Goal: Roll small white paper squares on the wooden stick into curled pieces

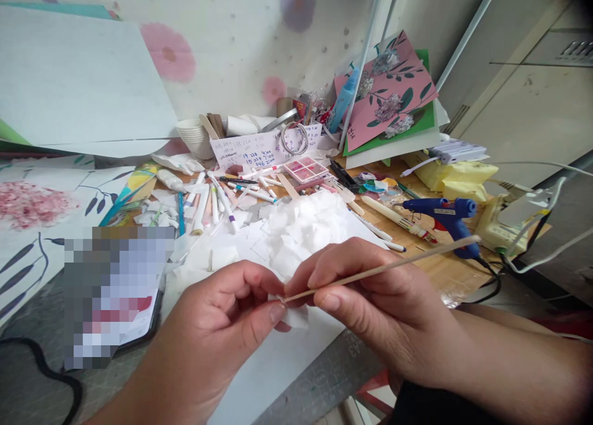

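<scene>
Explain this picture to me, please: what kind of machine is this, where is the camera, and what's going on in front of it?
There's no machine here, just one person's two bare hands. The only view comes from a camera worn on the head, looking forward and down.

The left hand pinches a thin white piece; whether it is paper or tissue, I can't tell. The right hand holds a slender stick, whose lower end appears to meet that piece.

Beyond them, a heap of white scraps lies near scattered markers. A blue glue gun is on the right, and a phone with a blurred-out screen on the left.
</scene>
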{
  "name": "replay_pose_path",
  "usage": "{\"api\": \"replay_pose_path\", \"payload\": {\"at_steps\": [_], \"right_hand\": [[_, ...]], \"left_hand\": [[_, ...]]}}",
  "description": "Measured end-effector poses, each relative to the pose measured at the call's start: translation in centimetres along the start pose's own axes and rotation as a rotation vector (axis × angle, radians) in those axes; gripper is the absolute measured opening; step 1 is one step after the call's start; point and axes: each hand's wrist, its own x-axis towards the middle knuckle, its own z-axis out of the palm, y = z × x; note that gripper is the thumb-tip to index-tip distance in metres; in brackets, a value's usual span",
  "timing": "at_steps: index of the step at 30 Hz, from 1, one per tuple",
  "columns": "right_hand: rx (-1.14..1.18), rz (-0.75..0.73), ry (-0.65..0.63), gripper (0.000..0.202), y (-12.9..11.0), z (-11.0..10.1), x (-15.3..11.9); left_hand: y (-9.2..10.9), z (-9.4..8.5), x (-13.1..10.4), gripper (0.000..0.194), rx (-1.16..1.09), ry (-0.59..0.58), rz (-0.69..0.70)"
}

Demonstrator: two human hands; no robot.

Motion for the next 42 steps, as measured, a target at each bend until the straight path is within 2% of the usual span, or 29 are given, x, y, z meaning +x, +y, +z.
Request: {"api": "replay_pose_path", "payload": {"at_steps": [4, 9, 17, 23, 27, 33, 38, 42], "right_hand": [[0.001, -0.015, 0.01, 0.002, 0.2, 0.0, 0.0], [0.035, -0.02, 0.037, 0.004, 0.2, 0.1, 0.0], [0.024, -0.076, 0.032, 0.007, 0.1, 0.0, 0.0], [0.03, -0.097, -0.006, 0.011, -0.2, 0.0, -0.1], [0.024, -0.086, -0.023, 0.01, -0.1, 0.0, -0.1], [0.068, 0.015, 0.138, 0.005, 0.6, -0.1, -0.1], [0.143, 0.047, 0.144, 0.006, 0.7, -0.1, -0.2], [0.223, 0.065, 0.22, 0.006, 0.8, -0.2, 0.0]], "left_hand": [[0.0, 0.2, 0.0, 0.006, -0.034, -0.006, -0.007], [-0.1, 0.4, 0.2, 0.015, -0.185, 0.042, 0.023], [-1.0, -0.4, -0.5, 0.01, -0.255, -0.049, -0.045], [-1.1, -0.3, -0.6, 0.017, -0.233, -0.064, -0.139], [-1.2, -0.3, -0.3, 0.015, -0.146, -0.061, -0.145], [-1.4, -0.4, -0.2, 0.016, -0.088, -0.018, -0.109], [-1.5, -0.6, -0.2, 0.018, 0.01, -0.013, -0.099], [-1.7, -0.7, -0.1, 0.019, 0.007, 0.003, -0.076]]}}
